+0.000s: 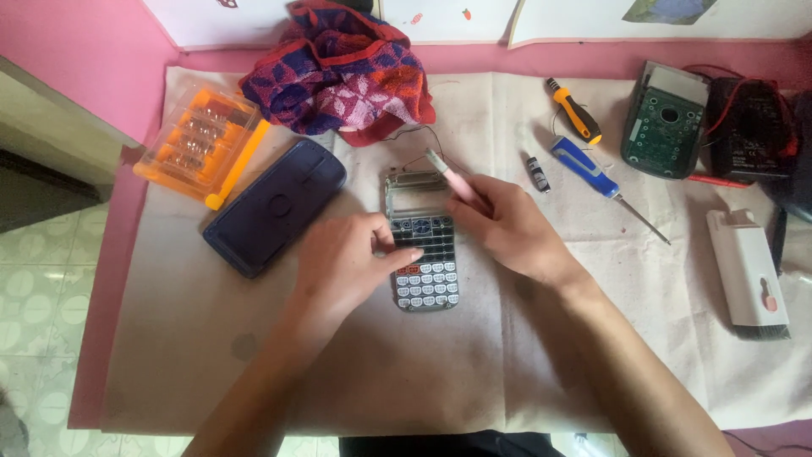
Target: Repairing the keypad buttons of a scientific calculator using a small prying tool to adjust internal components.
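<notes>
Calculator (pixel 425 262) lies flat at the middle of the beige cloth (pixel 474 372), keypad up, display end away from me, thin wires running off its top edge. My left hand (pixel 342 262) rests on its left side, fingers together, fingertips pressing on the keys. My right hand (pixel 507 224) is at its upper right corner, fingers pinched tight on a pink tool (pixel 452 176) whose tip points at the display end. Just left of the calculator lies a dark blue back cover (pixel 275 207), inner side up. Beyond that, an orange bit case (pixel 201 144). A red and blue patterned towel (pixel 338 72) is bunched behind the calculator. To the right: small battery (pixel 538 173), blue screwdriver (pixel 592 173), orange-handled screwdriver (pixel 573 110), green circuit board (pixel 664 123), white brush tool (pixel 748 271) near the cloth's right edge.
</notes>
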